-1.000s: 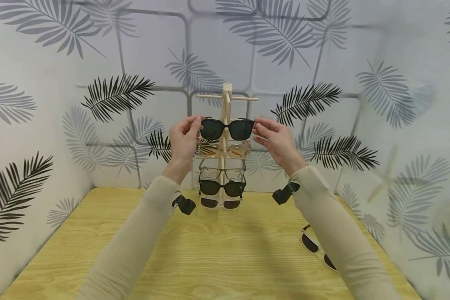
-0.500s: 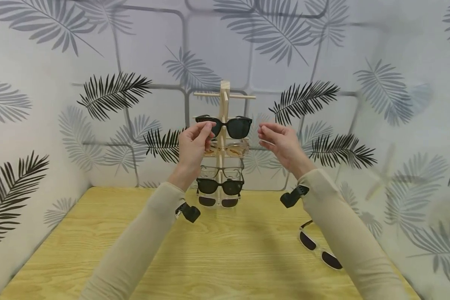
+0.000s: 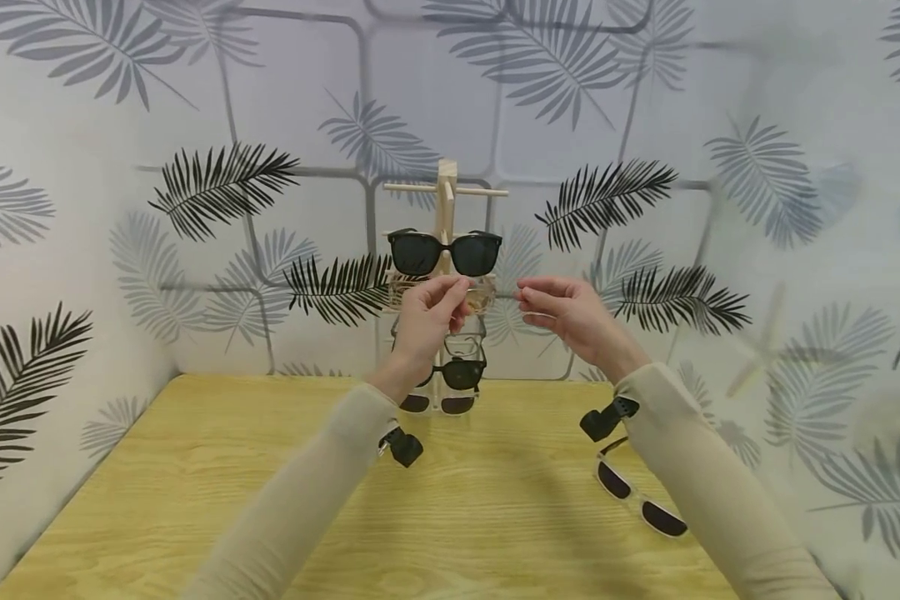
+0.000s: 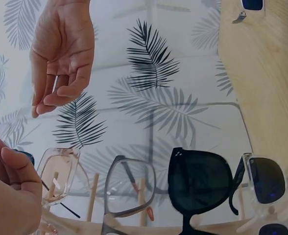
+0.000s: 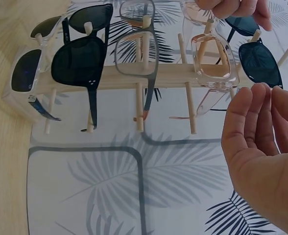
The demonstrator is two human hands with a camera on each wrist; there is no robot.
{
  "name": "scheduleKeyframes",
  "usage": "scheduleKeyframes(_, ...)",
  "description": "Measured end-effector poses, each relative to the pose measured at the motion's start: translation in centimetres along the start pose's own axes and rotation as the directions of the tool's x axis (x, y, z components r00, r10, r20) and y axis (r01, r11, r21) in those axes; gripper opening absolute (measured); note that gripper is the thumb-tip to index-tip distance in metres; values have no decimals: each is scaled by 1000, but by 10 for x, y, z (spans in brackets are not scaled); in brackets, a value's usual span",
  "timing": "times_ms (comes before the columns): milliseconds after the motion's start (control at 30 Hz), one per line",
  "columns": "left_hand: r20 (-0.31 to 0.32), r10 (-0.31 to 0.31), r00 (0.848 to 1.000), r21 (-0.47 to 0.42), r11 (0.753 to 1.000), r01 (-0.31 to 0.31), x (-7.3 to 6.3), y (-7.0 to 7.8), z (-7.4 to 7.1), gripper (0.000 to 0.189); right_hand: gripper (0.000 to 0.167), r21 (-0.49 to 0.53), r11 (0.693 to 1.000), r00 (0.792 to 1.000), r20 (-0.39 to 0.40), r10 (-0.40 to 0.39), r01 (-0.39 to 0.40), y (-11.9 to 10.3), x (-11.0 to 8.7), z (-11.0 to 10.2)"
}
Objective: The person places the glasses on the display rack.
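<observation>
My left hand (image 3: 423, 329) hovers in front of the display rack, fingers loosely bent and holding nothing, overlapping the middle glasses in the head view. To the rack's right my right hand (image 3: 570, 321) hangs in the air, empty, thumb near the fingertips. Black sunglasses (image 3: 475, 254) rest on the second row of pegs of the wooden rack (image 3: 447, 177). Under them sit clear glasses with a pinkish tint (image 5: 199, 68), then grey-framed glasses (image 5: 154, 61), another pair of black sunglasses (image 3: 462, 374) and clear-framed sunglasses (image 3: 457, 406) at the bottom.
The topmost peg (image 3: 483, 192) carries no glasses. White-framed sunglasses (image 3: 663, 520) lie on the wooden table (image 3: 450, 517) at the right, beside the right sleeve. A leaf-patterned wall (image 3: 570, 100) stands close behind the rack.
Both hands have let go of the upper black sunglasses, which stay on the rack. The left hand has moved right and down across the rack; the right hand has drawn away rightward and lower.
</observation>
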State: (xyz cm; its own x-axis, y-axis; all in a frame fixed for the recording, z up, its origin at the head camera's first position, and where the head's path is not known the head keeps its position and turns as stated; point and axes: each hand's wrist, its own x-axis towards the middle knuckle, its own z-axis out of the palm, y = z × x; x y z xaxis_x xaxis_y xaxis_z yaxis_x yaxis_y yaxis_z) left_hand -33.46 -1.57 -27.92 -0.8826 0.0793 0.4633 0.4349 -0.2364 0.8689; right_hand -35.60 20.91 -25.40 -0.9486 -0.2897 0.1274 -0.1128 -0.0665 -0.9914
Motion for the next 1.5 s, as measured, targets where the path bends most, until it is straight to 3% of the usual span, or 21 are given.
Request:
scheduleKeyframes(233, 79, -64, 995, 16, 998, 62, -8, -19, 9, 26, 13, 16, 999, 999, 45, 29, -30, 13, -21, -9)
scheduleKeyframes(533, 148, -141, 979, 86, 988, 130, -23, -46, 13, 25, 14, -22, 997, 992, 97, 80, -78, 40, -39, -18)
scheduleKeyframes(933, 146, -181, 973, 61, 983, 174, -33, -75, 19, 24, 18, -73, 993, 984, 143, 102, -93, 62, -64, -44)
scheduleKeyframes(1233, 190, -239, 952, 67, 971, 230, -40, -95, 26, 25, 20, -111, 988, 972, 195, 132, -112, 71, -86, -68)
scheduleKeyframes(1500, 179, -275, 945, 89, 961, 263, -47, -114, 39, 24, 24, -38, 991, 972, 191, 137, -132, 87, -103, -92)
